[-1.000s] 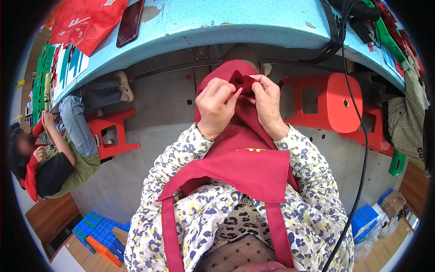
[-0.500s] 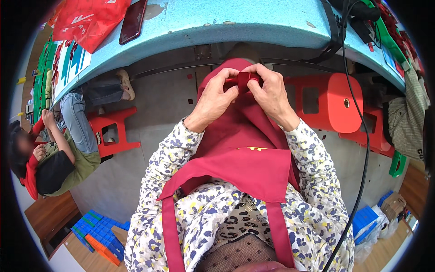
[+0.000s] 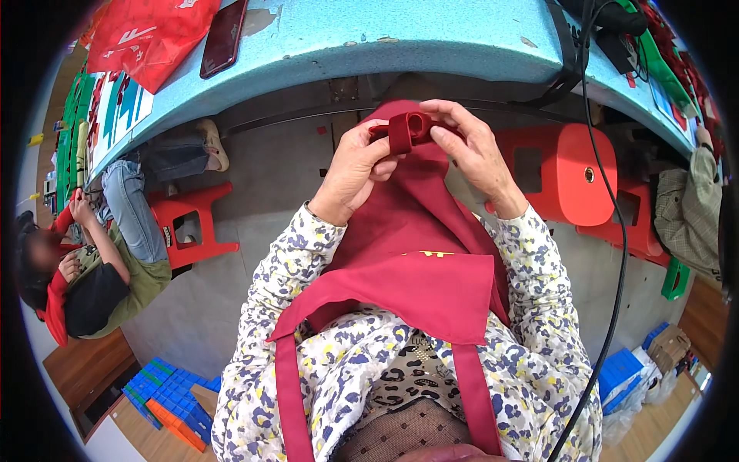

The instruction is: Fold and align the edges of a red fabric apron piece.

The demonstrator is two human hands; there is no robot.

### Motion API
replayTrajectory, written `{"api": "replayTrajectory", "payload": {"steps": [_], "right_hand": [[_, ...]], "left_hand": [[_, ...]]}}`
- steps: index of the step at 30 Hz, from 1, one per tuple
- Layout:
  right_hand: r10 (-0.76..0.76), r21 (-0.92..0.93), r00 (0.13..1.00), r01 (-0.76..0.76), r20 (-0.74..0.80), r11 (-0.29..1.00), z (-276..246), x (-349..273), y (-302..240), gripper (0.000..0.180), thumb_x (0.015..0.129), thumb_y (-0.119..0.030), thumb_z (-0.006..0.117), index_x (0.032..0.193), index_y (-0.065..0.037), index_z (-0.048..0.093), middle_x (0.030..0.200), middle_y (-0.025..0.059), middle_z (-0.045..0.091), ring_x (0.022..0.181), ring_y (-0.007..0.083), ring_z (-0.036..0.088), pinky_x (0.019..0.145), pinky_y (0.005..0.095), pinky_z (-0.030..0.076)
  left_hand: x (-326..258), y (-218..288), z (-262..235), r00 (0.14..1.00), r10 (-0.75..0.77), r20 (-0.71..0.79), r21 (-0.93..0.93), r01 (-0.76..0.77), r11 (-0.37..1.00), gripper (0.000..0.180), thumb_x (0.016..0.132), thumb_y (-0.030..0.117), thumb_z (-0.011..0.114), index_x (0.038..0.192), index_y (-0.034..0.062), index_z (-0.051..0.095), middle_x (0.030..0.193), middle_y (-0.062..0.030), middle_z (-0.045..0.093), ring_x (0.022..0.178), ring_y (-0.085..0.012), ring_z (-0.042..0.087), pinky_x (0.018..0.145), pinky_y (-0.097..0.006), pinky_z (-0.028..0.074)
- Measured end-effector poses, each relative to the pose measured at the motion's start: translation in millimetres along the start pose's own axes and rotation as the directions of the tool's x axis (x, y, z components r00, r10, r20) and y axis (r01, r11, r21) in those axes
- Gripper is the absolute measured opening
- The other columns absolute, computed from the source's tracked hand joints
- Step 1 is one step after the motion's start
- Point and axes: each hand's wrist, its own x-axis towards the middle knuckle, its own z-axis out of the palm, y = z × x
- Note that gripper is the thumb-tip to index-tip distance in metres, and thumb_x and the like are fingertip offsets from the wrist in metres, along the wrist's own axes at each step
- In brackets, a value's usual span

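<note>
A dark red velvety ribbon [image 3: 399,135], folded into a band with a rolled loop at its top, is up in front of me over my lap. My left hand [image 3: 352,173] pinches its left part, with the fingers curled beneath. On the other side, my right hand [image 3: 479,158] has its thumb and index finger on the right end of the ribbon. Below both hands a crimson apron [image 3: 400,223] spreads across my lap, so the ribbon partly blends into it. How the folds lie between my fingers is partly hidden.
Ahead is a blue table [image 3: 331,38] with a phone [image 3: 224,38] and a red plastic bag [image 3: 150,42]. Red stools [image 3: 586,173] stand right and left. A black cable [image 3: 622,269] hangs on the right. Another person [image 3: 100,285] sits at the left.
The ribbon has turned, so its rolled loop now shows. My left hand has shifted left and down; my right hand has moved slightly right, its fingers straighter.
</note>
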Motion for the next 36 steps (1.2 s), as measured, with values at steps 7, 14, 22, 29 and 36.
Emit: {"api": "replayTrajectory", "payload": {"steps": [7,14,22,29,36], "right_hand": [[0.026,-0.008,1.000,-0.026,-0.010,1.000,-13.2,-3.0,-4.5,0.028,0.093,-0.004,0.051,0.120,0.002,0.054,0.114,0.0083,0.058,0.107,0.0114,0.054,0.091,0.0269,0.045],[-0.421,-0.342,0.907,0.403,0.021,0.849,-19.4,-3.1,-18.8,0.027,0.076,0.005,0.062,0.101,-0.005,0.059,0.121,0.0115,0.056,0.112,0.0243,0.055,0.092,0.0353,0.045],[-0.485,-0.728,0.835,0.500,0.261,0.470,-12.6,1.3,-44.1,0.024,0.069,-0.001,0.068,0.091,-0.009,0.061,0.125,0.0067,0.055,0.122,0.0298,0.047,0.099,0.0425,0.039],[-0.486,-0.721,0.812,0.544,0.322,0.430,-1.6,6.3,-40.4,0.019,0.068,-0.003,0.069,0.085,-0.008,0.061,0.126,0.0057,0.054,0.123,0.0289,0.047,0.100,0.0425,0.038],[-0.475,-0.640,0.819,0.558,0.323,0.528,11.6,8.5,-25.7,0.019,0.068,-0.003,0.069,0.085,-0.008,0.061,0.126,0.0068,0.055,0.124,0.0303,0.047,0.100,0.0432,0.039]], "left_hand": [[-0.1,4.1,6.5,0.995,-0.093,0.036,-0.093,0.096,0.991,0.018,0.090,0.009,0.058,0.106,0.0005,0.057,0.080,-0.0043,0.059,0.051,-0.0011,0.038,0.044,-0.016,0.026],[0.4,5.8,11.9,0.995,-0.088,0.044,-0.088,0.091,0.992,0.018,0.090,0.009,0.058,0.106,0.0010,0.056,0.080,-0.0041,0.059,0.051,-0.0014,0.038,0.044,-0.016,0.025],[-5.2,6.3,15.0,0.996,-0.082,0.030,-0.062,0.083,0.995,0.018,0.090,0.010,0.057,0.108,0.0055,0.055,0.082,-0.0017,0.059,0.053,-0.0022,0.039,0.046,-0.017,0.025],[-12.0,3.7,-1.9,0.997,-0.052,0.053,-0.098,0.056,0.994,0.024,0.092,0.011,0.054,0.115,0.0062,0.053,0.085,-0.0066,0.062,0.053,-0.0043,0.041,0.045,-0.017,0.028],[-19.3,1.3,-16.2,0.998,-0.057,0.035,-0.044,0.058,0.997,0.023,0.092,0.016,0.052,0.113,0.0063,0.054,0.088,-0.0082,0.064,0.059,-0.0107,0.054,0.048,-0.021,0.036]]}}
